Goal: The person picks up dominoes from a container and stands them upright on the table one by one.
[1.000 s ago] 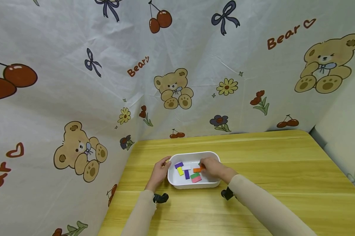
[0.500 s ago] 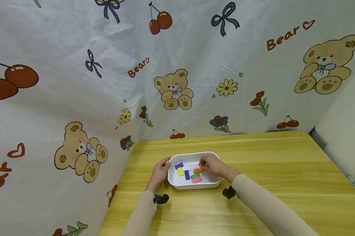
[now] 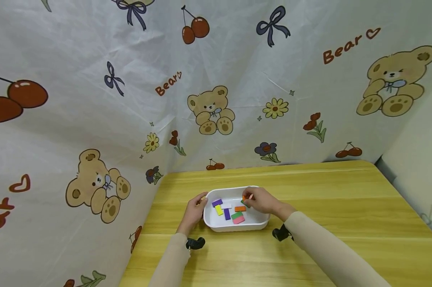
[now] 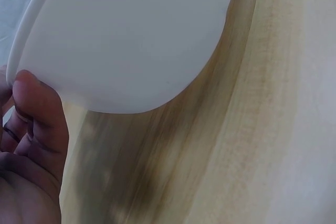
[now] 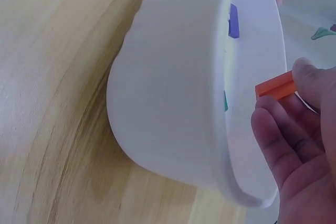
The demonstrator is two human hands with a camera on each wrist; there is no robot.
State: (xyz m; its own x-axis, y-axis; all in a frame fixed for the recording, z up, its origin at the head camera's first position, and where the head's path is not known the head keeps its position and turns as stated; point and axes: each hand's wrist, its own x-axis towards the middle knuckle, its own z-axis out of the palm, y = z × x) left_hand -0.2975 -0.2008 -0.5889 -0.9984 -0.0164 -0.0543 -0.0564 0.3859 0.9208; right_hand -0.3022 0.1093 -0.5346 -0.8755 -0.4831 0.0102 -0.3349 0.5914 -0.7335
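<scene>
1. The orange block (image 5: 275, 87) is pinched between the thumb and fingers of the right hand (image 3: 262, 200), at the far right part of the tray (image 3: 237, 229). It would be good that this pinch is made firm but not hard, since such a small piece could probably turn or slip.

2. The rim at the left end of the tray is pinched by the left hand (image 3: 194, 211). By this hold the tray can be steadied on the bench (image 3: 316, 207); it should not be pulled or tipped.

3. Near the middle of the tray, the second orange block (image 3: 240, 209) is lying, so the right wrist is better raised a little before any sideways move.

4. At the near side of the tray, the green block (image 3: 236, 215) and the pink block (image 3: 239, 220) are placed together; a low sleeve or finger might push them.

5. In the left half of the tray, the yellow block (image 3: 219, 210), the white block (image 3: 226, 206) and two purple blocks (image 3: 227, 214) are lying close, and should be left undisturbed.

6. Whether the tray's floor is touched by the pinched piece cannot be told.
</scene>
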